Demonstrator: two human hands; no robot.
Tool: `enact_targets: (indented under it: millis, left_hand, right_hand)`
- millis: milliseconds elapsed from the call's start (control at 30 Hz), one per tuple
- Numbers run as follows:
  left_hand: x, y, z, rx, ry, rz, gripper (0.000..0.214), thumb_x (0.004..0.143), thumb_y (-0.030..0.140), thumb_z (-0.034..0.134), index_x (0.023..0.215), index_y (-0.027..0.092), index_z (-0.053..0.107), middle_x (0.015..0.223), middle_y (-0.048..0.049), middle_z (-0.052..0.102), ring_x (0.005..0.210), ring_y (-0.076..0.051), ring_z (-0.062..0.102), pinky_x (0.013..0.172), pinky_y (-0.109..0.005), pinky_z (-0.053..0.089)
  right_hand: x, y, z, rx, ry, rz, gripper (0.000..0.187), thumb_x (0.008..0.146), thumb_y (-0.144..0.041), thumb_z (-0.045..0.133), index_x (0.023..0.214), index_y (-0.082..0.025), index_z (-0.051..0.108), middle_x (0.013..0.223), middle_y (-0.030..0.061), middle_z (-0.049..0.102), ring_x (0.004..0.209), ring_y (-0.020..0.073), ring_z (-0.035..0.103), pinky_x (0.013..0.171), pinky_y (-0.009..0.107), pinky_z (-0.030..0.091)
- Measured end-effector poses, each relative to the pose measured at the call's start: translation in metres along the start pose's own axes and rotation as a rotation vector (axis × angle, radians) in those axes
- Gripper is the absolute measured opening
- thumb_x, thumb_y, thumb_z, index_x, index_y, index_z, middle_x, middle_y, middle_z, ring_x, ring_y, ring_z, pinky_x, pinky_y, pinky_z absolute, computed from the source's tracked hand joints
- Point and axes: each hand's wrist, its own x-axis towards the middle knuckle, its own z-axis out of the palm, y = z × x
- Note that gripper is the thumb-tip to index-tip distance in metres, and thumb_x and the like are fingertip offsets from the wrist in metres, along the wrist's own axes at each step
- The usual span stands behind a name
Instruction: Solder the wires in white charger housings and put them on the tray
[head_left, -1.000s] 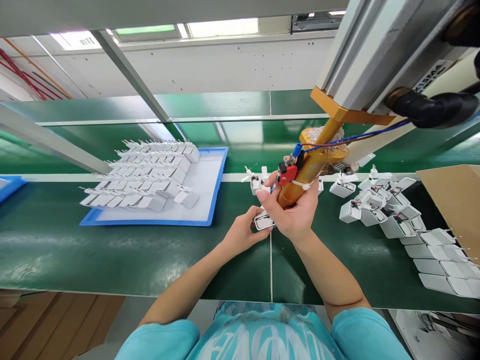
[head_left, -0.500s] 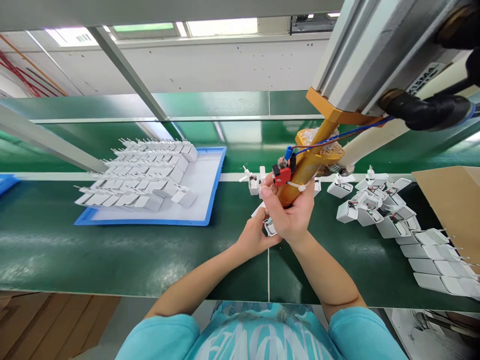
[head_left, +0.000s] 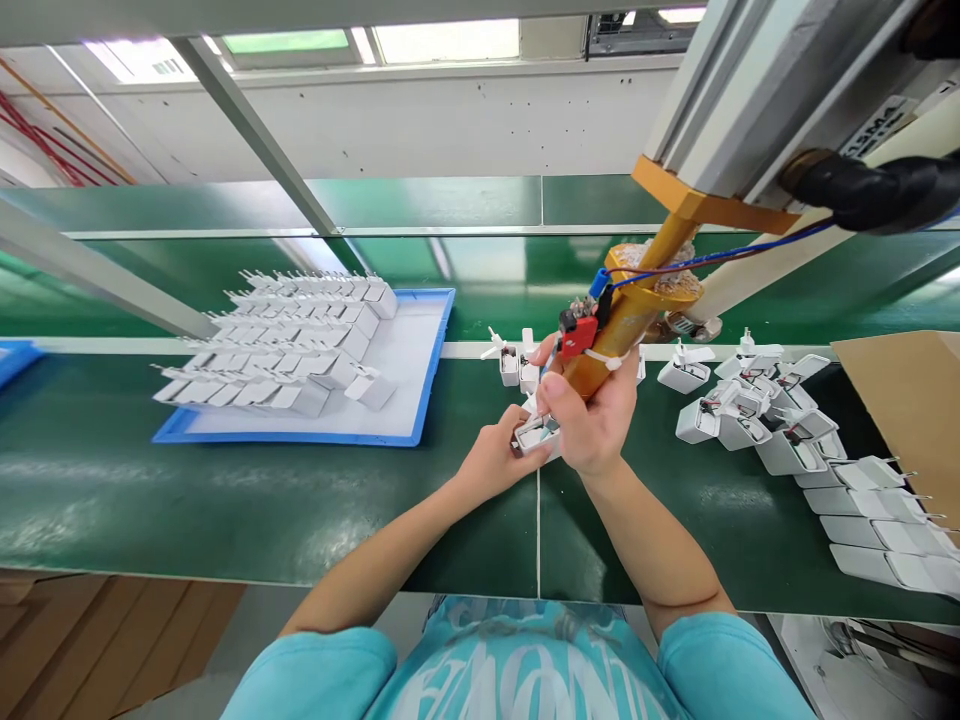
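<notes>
My left hand (head_left: 495, 450) pinches a small white plug adapter housing (head_left: 536, 435) whose open side faces up. Wrapped round the lower end of a gold-coloured tubular tool (head_left: 626, 325) is my right hand (head_left: 592, 420), its thumb close above the housing. A red switch (head_left: 579, 335) with blue and dark wires is fastened to the tool by a white tie. A thin pale strip passes between the right thumb and finger, too small to name. The tool's tip is hidden by the hand.
At left, a blue-rimmed tray (head_left: 431, 375) carries rows of closed white adapters (head_left: 300, 345). Open adapters (head_left: 742, 400) cluster at right beside a cardboard sheet (head_left: 907, 390). A few stand behind my hands. A large metal housing (head_left: 765, 110) overhangs from the upper right.
My left hand has drawn slightly left and turned, so more of the housing's open side shows. The right hand and the tool have shifted slightly right in view.
</notes>
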Motion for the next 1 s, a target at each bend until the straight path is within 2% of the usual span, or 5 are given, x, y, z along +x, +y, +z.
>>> enact_targets:
  millis: [200, 400, 700, 900, 1000]
  left_hand:
    - [-0.008, -0.02, -0.03, -0.177, -0.092, -0.084, 0.034, 0.08, 0.047, 0.065, 0.092, 0.019, 0.051, 0.068, 0.0057, 0.054, 0.056, -0.01, 0.046, 0.053, -0.021, 0.034]
    - [-0.013, -0.03, -0.034, -0.353, -0.171, -0.164, 0.041, 0.079, 0.054, 0.065, 0.093, 0.019, 0.048, 0.072, 0.0039, 0.057, 0.058, -0.011, 0.05, 0.054, -0.021, 0.036]
    - [-0.016, -0.009, -0.037, 0.004, -0.14, -0.158, 0.032, 0.079, 0.048, 0.063, 0.09, 0.021, 0.049, 0.061, 0.007, 0.05, 0.053, -0.011, 0.044, 0.052, -0.022, 0.031]
    - [-0.017, -0.026, -0.036, 0.24, -0.117, -0.088, 0.023, 0.076, 0.032, 0.062, 0.094, 0.022, 0.053, 0.089, -0.0004, 0.064, 0.079, -0.019, 0.06, 0.071, -0.028, 0.045]
    - [-0.014, -0.034, -0.038, 0.195, -0.186, -0.145, 0.034, 0.076, 0.039, 0.067, 0.102, 0.022, 0.053, 0.1, -0.0039, 0.067, 0.086, -0.022, 0.063, 0.075, -0.031, 0.049]
  right_hand:
    - [0.006, 0.0, 0.003, 0.001, 0.057, 0.017, 0.024, 0.086, -0.026, 0.06, 0.103, -0.027, 0.044, 0.082, -0.0054, 0.063, 0.044, 0.0042, 0.044, 0.046, 0.021, 0.043]
    - [0.009, -0.001, 0.003, -0.07, 0.089, 0.044, 0.032, 0.082, -0.026, 0.067, 0.099, -0.028, 0.041, 0.071, -0.0093, 0.057, 0.044, 0.0046, 0.044, 0.042, 0.02, 0.039]
    - [0.011, 0.0, 0.001, -0.06, 0.061, 0.001, 0.032, 0.084, -0.029, 0.068, 0.097, -0.028, 0.039, 0.067, -0.0103, 0.052, 0.044, 0.0045, 0.043, 0.042, 0.021, 0.039]
    - [0.011, 0.001, 0.0, -0.056, 0.059, 0.015, 0.035, 0.084, -0.032, 0.069, 0.1, -0.028, 0.038, 0.07, -0.0103, 0.054, 0.044, 0.0043, 0.043, 0.041, 0.02, 0.039]
    - [0.011, 0.001, 0.0, -0.05, 0.062, 0.011, 0.034, 0.084, -0.03, 0.069, 0.1, -0.028, 0.039, 0.071, -0.0101, 0.055, 0.044, 0.0041, 0.044, 0.041, 0.02, 0.039]
